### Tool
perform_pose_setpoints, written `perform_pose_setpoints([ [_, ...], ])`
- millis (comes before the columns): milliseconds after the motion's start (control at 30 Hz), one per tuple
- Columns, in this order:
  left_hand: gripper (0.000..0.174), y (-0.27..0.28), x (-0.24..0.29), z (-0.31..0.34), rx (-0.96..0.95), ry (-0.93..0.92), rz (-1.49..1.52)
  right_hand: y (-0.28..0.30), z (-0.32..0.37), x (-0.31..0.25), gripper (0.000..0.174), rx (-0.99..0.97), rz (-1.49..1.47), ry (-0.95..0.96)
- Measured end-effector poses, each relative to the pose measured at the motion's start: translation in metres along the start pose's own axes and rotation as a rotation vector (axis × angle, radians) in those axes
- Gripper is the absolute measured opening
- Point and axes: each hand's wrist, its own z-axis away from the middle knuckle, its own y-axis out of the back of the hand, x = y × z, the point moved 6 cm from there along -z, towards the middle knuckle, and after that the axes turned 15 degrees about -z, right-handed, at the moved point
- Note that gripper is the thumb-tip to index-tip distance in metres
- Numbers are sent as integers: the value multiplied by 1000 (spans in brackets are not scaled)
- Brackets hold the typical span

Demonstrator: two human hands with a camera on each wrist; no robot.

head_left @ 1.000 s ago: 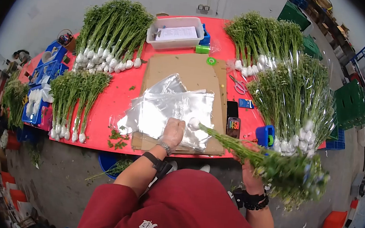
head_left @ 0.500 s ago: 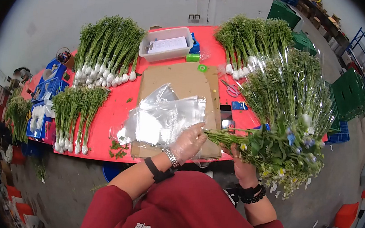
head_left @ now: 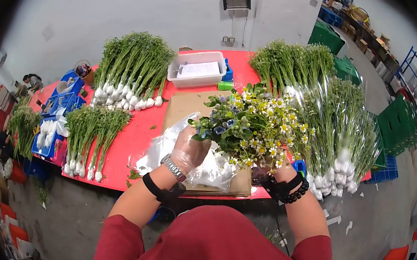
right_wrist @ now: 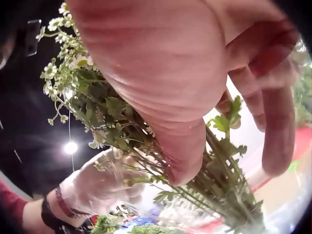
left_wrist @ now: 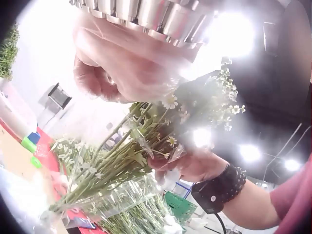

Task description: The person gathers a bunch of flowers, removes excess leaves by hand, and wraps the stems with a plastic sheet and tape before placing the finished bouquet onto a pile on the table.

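A bouquet of small white daisies with yellow centres and some blue flowers is raised over the table, blooms toward the head camera. My right hand grips its stems; in the right wrist view the thumb lies across the green stems. My left hand, in a clear thin glove, is at the bouquet's left side by the blue flowers. Its fingers are curled beside the stems in the left wrist view; whether they pinch anything I cannot tell. Clear plastic bags lie beneath, partly hidden.
Cardboard lies on the red table. Bunches with white-wrapped ends stand at the left and right, and film-wrapped bunches at the near right. A white bin with papers is at the back.
The bouquet has swung from lying out to the right to blooms facing up over the table's middle. My left hand has moved from the stem end to beside the blooms.
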Motion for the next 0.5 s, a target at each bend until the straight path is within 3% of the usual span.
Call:
perform_pose_setpoints([
  [67,34,10,3,1,35,-103,-169,-2,-7,-7,43,2,84,41],
  [167,36,7,-13,9,-234,133,-260,-3,-13,-22,45,76,467,158],
  [200,36,11,-16,12,-225,128,-255,-3,-15,-29,46,108,626,188],
  [233,36,13,-19,16,-273,65,-291,3,-15,-23,45,91,665,110],
  [333,34,8,-23,14,-350,27,-355,22,-9,0,44,25,645,266],
  [367,32,3,-28,15,-358,50,-350,27,-11,13,44,170,10,-45],
  [400,31,-3,-37,16,-367,74,-347,19,-10,17,44,210,-313,-199],
  [433,30,-18,-59,21,-348,210,-166,11,-7,21,44,303,-632,-343],
  [467,30,-32,-80,26,-305,342,17,3,-8,9,44,223,-273,-307],
  [500,26,-31,-64,21,-275,507,515,-6,-9,-4,44,140,84,-266],
])
